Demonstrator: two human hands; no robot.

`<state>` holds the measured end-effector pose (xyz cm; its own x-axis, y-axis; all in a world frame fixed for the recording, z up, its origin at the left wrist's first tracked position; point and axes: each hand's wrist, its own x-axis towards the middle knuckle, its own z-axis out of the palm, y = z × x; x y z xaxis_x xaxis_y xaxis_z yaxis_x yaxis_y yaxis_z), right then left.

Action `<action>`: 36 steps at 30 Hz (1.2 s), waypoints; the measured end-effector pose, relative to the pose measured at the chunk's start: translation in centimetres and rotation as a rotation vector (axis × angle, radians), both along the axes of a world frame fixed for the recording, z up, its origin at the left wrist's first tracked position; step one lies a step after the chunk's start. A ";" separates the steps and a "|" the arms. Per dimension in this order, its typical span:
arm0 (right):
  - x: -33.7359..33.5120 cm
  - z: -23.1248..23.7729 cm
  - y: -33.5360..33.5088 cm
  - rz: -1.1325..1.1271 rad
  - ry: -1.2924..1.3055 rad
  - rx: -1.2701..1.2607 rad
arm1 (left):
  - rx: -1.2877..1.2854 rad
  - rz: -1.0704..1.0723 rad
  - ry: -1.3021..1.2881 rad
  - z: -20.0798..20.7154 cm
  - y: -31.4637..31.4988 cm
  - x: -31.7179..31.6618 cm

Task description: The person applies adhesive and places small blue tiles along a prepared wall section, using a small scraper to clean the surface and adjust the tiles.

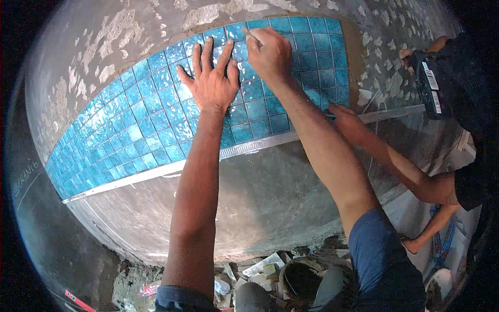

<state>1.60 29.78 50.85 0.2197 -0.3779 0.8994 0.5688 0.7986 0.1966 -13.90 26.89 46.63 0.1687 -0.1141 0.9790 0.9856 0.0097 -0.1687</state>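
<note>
Splaying over blue tiles [150, 114], left hand [213, 86], right hand [273, 54] pinching probably a thin tool [246, 32], broad wall [145, 31] beyond edge [317, 18]

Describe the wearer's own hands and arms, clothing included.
The left hand and right hand are ungloved, with no watch visible at either wrist. Dark blue sleeves leave the forearms bare; the left sleeve only just shows at the lower edge.

Left hand [212, 84] lies spread on the tiles [150, 117] near their upper edge. Right hand [274, 54] grips a thin tool [246, 32] there. Strip [260, 145] borders the lower edge; co-worker's hand [345, 122] is near the lower right corner.
</note>
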 end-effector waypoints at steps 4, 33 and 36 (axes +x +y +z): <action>0.0 -0.1 0.0 0.010 -0.003 -0.026 | 0.001 0.001 -0.001 -0.1 0.1 -0.1; 0.5 -0.8 -1.4 0.001 0.108 -0.177 | -0.012 -0.027 -0.008 -0.1 0.0 -0.2; 0.7 -0.8 -1.1 -0.006 0.098 -0.113 | 0.004 -0.031 -0.009 0.0 0.0 0.1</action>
